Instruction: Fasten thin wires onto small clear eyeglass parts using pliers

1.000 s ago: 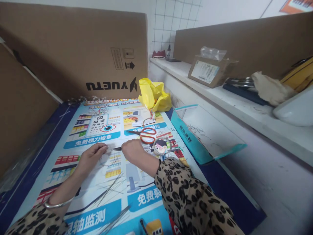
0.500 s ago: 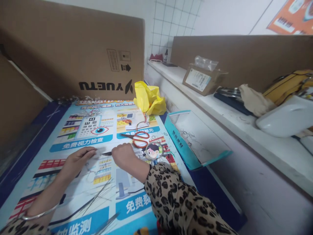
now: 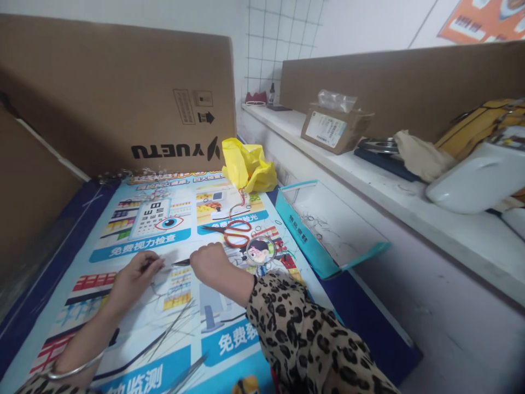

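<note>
head view has the right hand (image 3: 210,264) fisted on dark pliers (image 3: 181,262) mid-poster (image 3: 135,241), left hand (image 3: 133,275) pinching what seems thin wire (image 3: 166,267), scissors (image 3: 232,234) near, cardboard walls around.

A single head-worn view looks forward and down, close over the poster-covered table (image 3: 229,350).

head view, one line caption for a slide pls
Right hand grips a pointed tool toward the left hand over a printed poster, beside red scissors.
</note>
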The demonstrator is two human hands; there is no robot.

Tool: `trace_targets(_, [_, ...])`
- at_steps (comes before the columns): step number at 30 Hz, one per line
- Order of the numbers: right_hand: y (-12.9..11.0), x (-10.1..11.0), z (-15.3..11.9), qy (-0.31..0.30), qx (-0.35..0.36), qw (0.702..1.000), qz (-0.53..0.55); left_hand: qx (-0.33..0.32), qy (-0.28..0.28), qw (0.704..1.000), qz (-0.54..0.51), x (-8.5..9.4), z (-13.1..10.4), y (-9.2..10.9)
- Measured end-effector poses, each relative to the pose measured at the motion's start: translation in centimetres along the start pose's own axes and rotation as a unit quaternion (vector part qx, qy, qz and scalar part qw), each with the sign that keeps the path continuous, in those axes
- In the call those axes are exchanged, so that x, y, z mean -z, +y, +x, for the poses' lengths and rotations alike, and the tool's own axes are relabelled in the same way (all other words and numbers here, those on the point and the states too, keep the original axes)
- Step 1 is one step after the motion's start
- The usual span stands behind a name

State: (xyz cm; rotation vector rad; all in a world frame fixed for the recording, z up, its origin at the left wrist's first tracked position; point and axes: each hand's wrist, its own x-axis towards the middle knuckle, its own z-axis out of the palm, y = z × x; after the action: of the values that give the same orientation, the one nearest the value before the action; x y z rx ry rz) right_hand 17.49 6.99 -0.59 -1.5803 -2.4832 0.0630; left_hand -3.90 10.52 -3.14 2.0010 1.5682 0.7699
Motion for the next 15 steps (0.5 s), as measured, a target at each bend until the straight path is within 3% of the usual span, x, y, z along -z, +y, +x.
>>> trace_targets(6, [-0.4,0.8,-0.2,-0.030,0.001,0.999,-0.020,-0.028,0.019,0.999,0.041,0.3,-0.2,0.7])
trace_targets(11, [-0.5,2.5,-0.4,-0.090,-0.004,0.996,-0.029,-0.038,-0.005,0.998,0.058,0.0,0.0,1.1])
trace_targets(15, [2.3,5.4,0.1,-0.171,-0.049,0.984,-0.031,-0.064,-0.025,0.995,0.078,-0.3,0.3,1.0])
